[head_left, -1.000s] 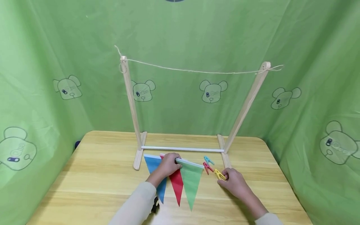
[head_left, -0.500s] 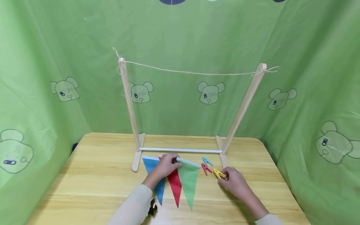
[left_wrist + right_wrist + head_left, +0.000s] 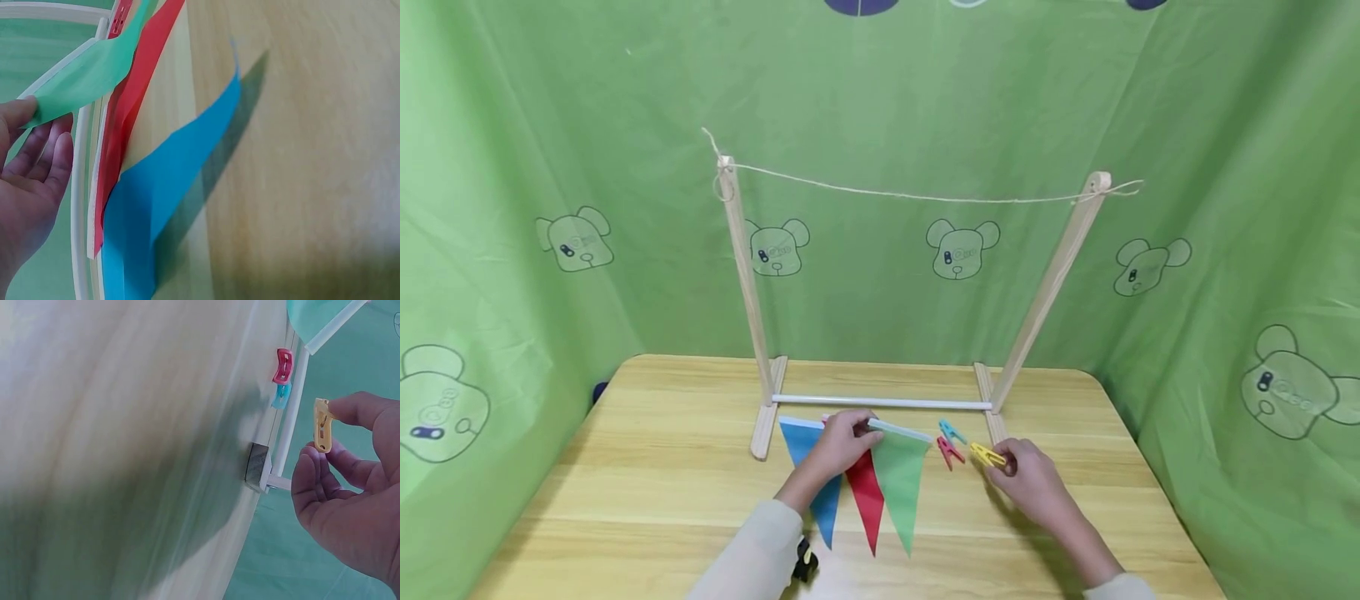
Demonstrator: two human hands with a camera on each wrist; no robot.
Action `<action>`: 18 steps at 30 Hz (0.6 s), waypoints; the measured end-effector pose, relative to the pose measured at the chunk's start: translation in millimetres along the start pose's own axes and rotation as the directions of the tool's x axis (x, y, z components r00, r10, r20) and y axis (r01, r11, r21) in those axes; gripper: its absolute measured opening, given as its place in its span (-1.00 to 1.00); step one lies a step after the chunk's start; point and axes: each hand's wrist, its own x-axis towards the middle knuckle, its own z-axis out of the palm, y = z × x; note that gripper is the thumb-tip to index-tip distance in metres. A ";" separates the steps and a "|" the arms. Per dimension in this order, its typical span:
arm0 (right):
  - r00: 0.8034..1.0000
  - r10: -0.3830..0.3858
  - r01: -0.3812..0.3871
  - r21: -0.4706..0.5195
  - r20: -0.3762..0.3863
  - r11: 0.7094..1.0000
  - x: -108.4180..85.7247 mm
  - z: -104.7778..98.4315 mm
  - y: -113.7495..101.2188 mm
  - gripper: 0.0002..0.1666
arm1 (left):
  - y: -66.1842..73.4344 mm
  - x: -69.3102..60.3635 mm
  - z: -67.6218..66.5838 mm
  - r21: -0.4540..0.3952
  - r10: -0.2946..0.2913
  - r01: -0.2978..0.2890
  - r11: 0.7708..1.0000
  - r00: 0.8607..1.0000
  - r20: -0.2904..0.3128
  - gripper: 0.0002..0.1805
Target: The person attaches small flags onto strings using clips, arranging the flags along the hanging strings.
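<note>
My left grip [image 3: 842,446] pinches one corner of the white-edged green triangular cloth pennant [image 3: 901,482]. My right grip [image 3: 1028,486] pinches a yellow plastic spring clip [image 3: 987,455], to the right of the green pennant. Closer to that pennant's right lie a red plastic clip [image 3: 284,366] and a turquoise plastic clip [image 3: 281,395] on the wood-grained surface [image 3: 662,483]. To its left are a red triangular cloth pennant [image 3: 867,500] and, farther over, a limp blue one [image 3: 827,504]. Beyond it stands a pale wooden frame [image 3: 1048,292] with a smooth white rod [image 3: 880,402] and slack, fibrous twine [image 3: 887,194].
</note>
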 end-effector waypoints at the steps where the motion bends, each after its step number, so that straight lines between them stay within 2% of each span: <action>1: 1.000 -0.004 0.004 0.003 -0.005 1.000 0.2 -0.5 -0.3 -0.67 | 0.4 -0.3 -0.2 -0.003 0.000 0.000 1.000 1.000 0.000 -0.88; 7: 0.999 -0.013 0.013 0.012 -0.046 1.000 2.1 -3.4 -2.2 -0.70 | 4.1 -2.0 -2.4 -0.055 0.010 -0.010 0.998 1.000 0.001 -0.90; 18: 0.990 -0.035 0.045 0.072 -0.139 0.996 8.8 -9.4 -6.8 -0.71 | 12.1 -1.8 -4.3 -0.143 -0.011 0.007 0.990 1.000 -0.024 -0.91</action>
